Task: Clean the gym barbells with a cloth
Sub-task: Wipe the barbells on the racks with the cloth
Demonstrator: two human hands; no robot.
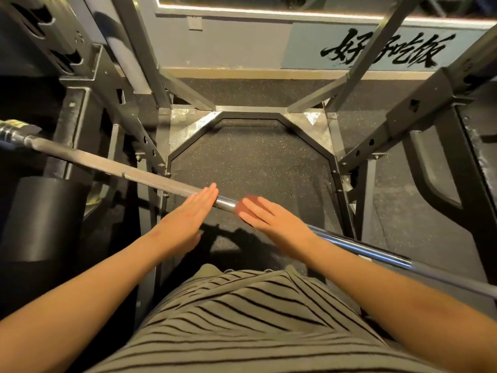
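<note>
The cloth (243, 204) is pressed on the barbell (107, 168) by the right hand (271, 224), left hand (188, 219) beside it, all fingers straight. Ungripped, it may be dropped.

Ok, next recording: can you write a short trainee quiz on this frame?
1. Which hand presses the reddish cloth onto the barbell? A) left B) right C) neither
2. Fill in: the left hand has its fingers lying ___.
3. True or false: both hands grip the barbell with curled fingers.
Key: 1 B, the right hand; 2 straight; 3 false.
</note>
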